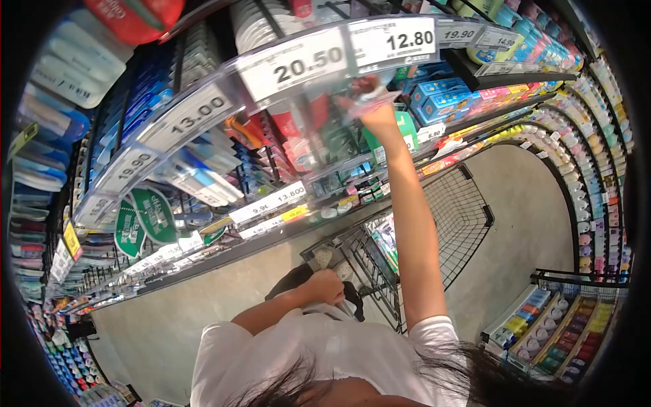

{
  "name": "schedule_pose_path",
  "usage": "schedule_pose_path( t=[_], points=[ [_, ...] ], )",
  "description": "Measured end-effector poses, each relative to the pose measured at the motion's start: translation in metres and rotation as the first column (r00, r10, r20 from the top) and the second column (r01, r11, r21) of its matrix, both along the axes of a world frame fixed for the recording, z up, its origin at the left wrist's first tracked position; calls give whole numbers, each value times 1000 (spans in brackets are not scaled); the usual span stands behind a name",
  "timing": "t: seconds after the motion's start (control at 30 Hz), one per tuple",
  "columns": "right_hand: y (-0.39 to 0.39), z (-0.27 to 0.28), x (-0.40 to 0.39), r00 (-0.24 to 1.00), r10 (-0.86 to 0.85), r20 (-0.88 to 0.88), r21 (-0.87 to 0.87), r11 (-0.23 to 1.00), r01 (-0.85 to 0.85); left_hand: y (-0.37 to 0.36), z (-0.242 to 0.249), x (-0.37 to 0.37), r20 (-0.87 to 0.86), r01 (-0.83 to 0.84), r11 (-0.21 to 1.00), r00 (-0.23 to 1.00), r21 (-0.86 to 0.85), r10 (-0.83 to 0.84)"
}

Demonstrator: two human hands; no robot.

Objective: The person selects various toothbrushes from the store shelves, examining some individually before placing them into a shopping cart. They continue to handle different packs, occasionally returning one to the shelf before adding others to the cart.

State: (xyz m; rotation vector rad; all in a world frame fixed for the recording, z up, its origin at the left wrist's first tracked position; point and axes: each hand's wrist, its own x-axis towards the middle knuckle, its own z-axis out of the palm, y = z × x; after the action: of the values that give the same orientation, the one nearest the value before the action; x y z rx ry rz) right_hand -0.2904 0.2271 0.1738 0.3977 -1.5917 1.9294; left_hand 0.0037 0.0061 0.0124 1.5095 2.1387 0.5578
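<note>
Right hand far, below price tag; fingers too blurred to tell; left hand, fingers curled, near cart.

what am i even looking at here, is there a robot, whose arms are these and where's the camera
No robot: these are a shopper's bare hands. There is one picture, from a camera on their head looking forward and down. The right hand reaches to shelves behind price labels, near blue boxes; blur hides whether its fingers hold anything. The left hand is curled near the body; what it grips is unclear. Below stands a wire shopping cart with colourful packaging inside.
</note>
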Motion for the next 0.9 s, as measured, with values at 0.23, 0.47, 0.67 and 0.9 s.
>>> schedule_pose_path(
  t=[0.23, 0.47, 0.67, 0.9],
  points=[
    [-26, 0, -27, 894, -435, 112, 454, 822, 343, -4, -4, 1, -37, 1, 993, 999, 116, 3],
    [-35, -8, -20, 840, -536, 83, 568, 718, 402, -12, 6, -3, 1, -22, 996, 1000, 89, 23],
    [-12, 11, 21, 963, -66, 260, 101, 994, 41, -13, 0, -6, -11, 47, 997, 999, 65, -46],
    [5, 31, 67, 939, 109, 326, -60, 994, -95, -15, 12, -10, 37, 84, 995, 996, -61, -82]
  ],
)
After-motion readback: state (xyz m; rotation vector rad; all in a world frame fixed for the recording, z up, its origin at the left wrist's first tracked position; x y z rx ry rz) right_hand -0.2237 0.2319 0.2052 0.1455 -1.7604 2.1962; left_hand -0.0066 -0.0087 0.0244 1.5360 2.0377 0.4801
